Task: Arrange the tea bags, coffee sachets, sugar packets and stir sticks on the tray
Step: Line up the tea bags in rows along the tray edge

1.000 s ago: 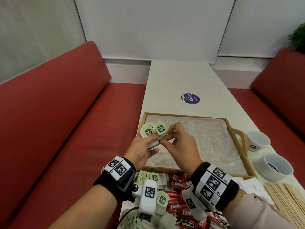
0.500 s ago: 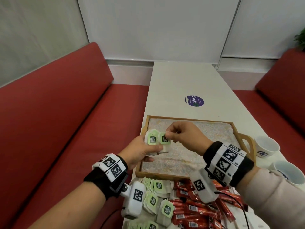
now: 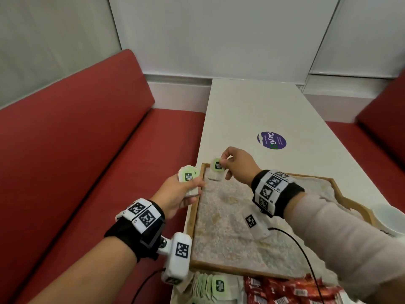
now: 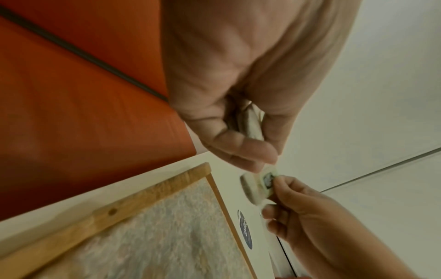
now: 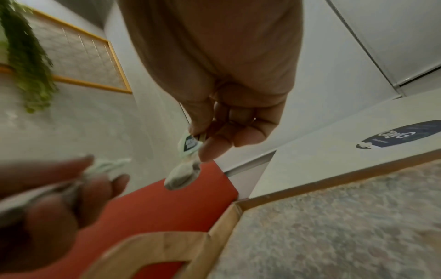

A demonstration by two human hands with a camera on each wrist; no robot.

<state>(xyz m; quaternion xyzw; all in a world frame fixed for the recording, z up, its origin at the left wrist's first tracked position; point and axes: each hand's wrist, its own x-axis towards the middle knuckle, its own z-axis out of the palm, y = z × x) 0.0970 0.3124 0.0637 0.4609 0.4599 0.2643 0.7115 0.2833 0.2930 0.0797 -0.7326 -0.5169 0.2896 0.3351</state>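
Observation:
A wooden tray [image 3: 195, 213] with a speckled liner lies on the white table. My right hand [image 3: 235, 164] pinches the green tag of one tea bag [image 3: 215, 172], which hangs over the tray's far left corner. In the right wrist view that tea bag [image 5: 182, 176] dangles below my right hand [image 5: 203, 139]. My left hand [image 3: 186, 189] grips a small stack of tea bags [image 3: 189, 178] just outside the tray's left rim; the left wrist view shows the stack [image 4: 250, 124] edge-on between thumb and fingers. More tea bags [image 3: 210, 286] and red coffee sachets [image 3: 278, 290] lie in front of the tray.
Red bench seats [image 3: 76, 172] flank the narrow table on both sides. A purple round sticker [image 3: 271, 140] sits on the table beyond the tray. A white cup [image 3: 388, 218] stands past the tray's right handle. A cable [image 3: 306, 260] runs from my right wrist across the tray.
My right hand has pulled one tea bag off the stack in my left hand and carried it toward the tray's far left corner. The two hands have moved apart.

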